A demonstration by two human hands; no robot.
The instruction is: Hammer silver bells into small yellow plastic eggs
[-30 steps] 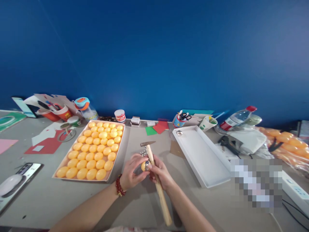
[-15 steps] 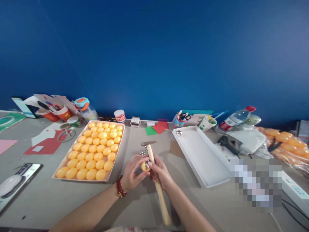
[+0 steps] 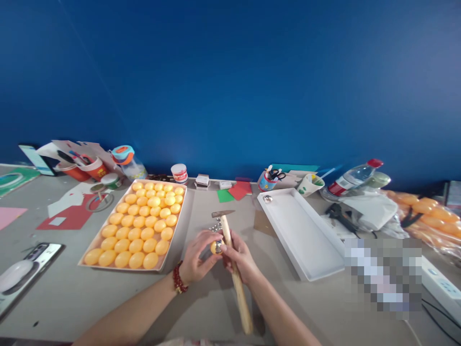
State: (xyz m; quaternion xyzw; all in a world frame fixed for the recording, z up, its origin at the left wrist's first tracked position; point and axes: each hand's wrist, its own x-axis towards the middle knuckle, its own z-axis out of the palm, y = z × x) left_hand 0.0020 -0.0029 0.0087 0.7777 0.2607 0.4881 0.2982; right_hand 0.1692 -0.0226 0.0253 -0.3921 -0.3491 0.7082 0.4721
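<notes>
My left hand (image 3: 196, 257), with a red bead bracelet (image 3: 179, 278) at the wrist, is closed around a small orange ball (image 3: 213, 248). A shiny silver piece (image 3: 218, 246) sits on the ball's right side. The thumb of my right hand (image 3: 244, 259) presses against that piece. A hammer (image 3: 240, 300) lies in my right hand, its wooden handle slanting toward me and its metal head pointing away. Small silver beads (image 3: 216, 226) lie on the table just beyond my fingers. The right fingers under the handle are partly hidden.
To the left stands a shallow box (image 3: 164, 267) filled with rows of orange balls. A white tray (image 3: 306, 240) on the right holds one silver piece (image 3: 267, 198) in its far corner. A phone (image 3: 39, 262), a pen cup (image 3: 267, 181) and a plastic bottle (image 3: 355, 178) are around.
My right thumb has shifted slightly on the silver piece, which shows a little more now. Both hands, the ball and the hammer stay nearly in place.
</notes>
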